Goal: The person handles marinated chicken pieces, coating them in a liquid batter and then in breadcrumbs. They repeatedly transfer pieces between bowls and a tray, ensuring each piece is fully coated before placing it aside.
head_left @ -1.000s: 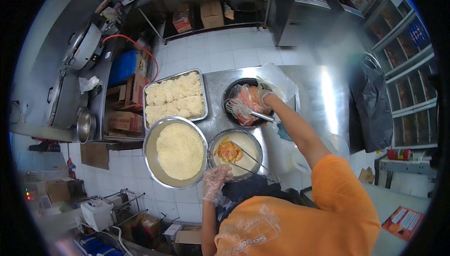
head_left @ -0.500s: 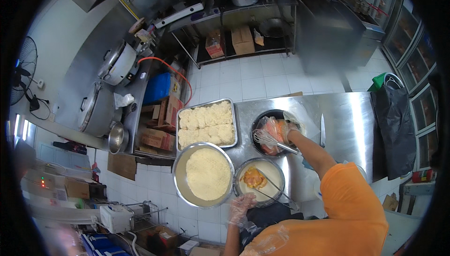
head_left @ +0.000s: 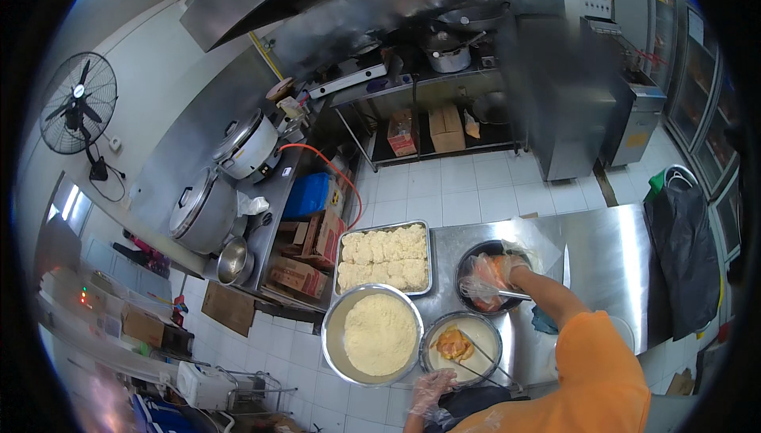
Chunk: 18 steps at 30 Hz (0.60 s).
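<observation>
My right hand (head_left: 516, 269) reaches into a dark bowl (head_left: 460, 284) of raw, orange-pink meat (head_left: 493, 273). Its fingers are mostly hidden by the meat and clear plastic. A metal whisk (head_left: 511, 294) lies across this bowl, just below that hand. In front stands a bowl of pale batter (head_left: 485, 341) with a yellow-orange piece of meat (head_left: 453, 343) in it. Long metal tongs (head_left: 493, 360) rest in the batter bowl. My left hand (head_left: 434, 388), in a clear plastic glove, is at the batter bowl's near rim, fingers apart and holding nothing.
Left of the batter, a large steel bowl (head_left: 330, 343) holds pale crumbs. Behind it, a metal tray (head_left: 429, 252) carries rows of coated pieces. A knife (head_left: 566, 267) lies on the steel table (head_left: 606, 263), right of the dark bowl. Large cookers (head_left: 248, 148) stand on the left counter.
The view has tilted up and shifted, so the scene sits lower and further right. The whisk's wires no longer show clearly over the dark bowl. My right hand stays in that bowl.
</observation>
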Available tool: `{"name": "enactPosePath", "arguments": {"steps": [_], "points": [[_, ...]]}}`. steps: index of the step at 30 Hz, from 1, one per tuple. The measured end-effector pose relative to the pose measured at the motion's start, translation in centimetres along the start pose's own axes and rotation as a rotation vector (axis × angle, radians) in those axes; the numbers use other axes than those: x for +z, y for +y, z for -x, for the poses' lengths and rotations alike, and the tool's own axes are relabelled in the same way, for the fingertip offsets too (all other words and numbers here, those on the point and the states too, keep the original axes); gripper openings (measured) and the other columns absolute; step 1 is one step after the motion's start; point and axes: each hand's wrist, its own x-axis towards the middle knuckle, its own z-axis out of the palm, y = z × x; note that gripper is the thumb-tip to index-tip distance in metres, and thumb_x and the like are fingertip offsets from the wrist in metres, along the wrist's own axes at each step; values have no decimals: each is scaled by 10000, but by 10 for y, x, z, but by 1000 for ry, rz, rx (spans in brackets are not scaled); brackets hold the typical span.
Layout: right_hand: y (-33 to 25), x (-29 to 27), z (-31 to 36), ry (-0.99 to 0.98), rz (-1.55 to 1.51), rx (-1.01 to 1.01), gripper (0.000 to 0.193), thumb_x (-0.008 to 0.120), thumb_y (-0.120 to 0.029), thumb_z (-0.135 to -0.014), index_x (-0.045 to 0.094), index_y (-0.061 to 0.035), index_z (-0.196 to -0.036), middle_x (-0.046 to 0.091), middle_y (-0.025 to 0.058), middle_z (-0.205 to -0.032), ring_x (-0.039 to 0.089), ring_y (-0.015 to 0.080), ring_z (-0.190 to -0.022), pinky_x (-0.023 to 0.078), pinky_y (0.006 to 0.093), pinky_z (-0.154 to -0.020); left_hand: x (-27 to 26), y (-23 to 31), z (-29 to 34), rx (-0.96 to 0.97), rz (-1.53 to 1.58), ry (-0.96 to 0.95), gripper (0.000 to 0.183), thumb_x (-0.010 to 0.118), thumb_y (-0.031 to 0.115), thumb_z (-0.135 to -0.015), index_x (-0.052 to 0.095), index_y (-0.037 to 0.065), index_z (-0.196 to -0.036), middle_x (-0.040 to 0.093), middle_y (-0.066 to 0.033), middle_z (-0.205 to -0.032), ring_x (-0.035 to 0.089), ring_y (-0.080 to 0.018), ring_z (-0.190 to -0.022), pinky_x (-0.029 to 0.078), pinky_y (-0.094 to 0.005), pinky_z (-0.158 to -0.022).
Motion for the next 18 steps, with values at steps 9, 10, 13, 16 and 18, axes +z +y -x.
{"name": "enactPosePath", "arguments": {"steps": [9,10,13,16,18], "points": [[23,-31,-13,-244,400,-110,398,722,-352,-874,793,-82,-1158,752,191,-1228,741,324,-1096,569,426,-950,-5,5,-23,54,30,-133,394,700,300,-1044,713,-41,-1243,775,-115,-1110,760,-188,-961,623,-295,-802],[22,-24,-9,-251,353,-33,385,787,-318,-798,808,-86,-1104,762,188,-1194,739,321,-1103,564,413,-963,-6,7,-27,56,-25,-149,419,694,320,-1048,706,-41,-1259,773,-122,-1132,761,-190,-967,625,-301,-812],[21,2,-4,-137,151,-20,444,617,-403,-975,765,-67,-1225,733,205,-1275,721,346,-1129,563,447,-953,-9,10,-38,47,-158,-183,444,694,356,-1046,712,-29,-1267,772,-125,-1148,760,-191,-974,622,-309,-838],[25,24,-11,-139,36,-3,445,603,-404,-982,760,-63,-1222,716,219,-1310,710,354,-1165,558,452,-986,-13,12,-35,-11,-169,-183,451,703,373,-1038,717,-13,-1271,772,-109,-1152,758,-184,-985,616,-304,-856],[28,36,-14,-198,82,105,466,589,-418,-986,748,-63,-1242,706,228,-1326,701,364,-1187,554,456,-1002,-13,10,-26,-8,-161,-157,464,703,385,-1036,718,-15,-1270,779,-100,-1113,756,-173,-985,611,-291,-870]]}}
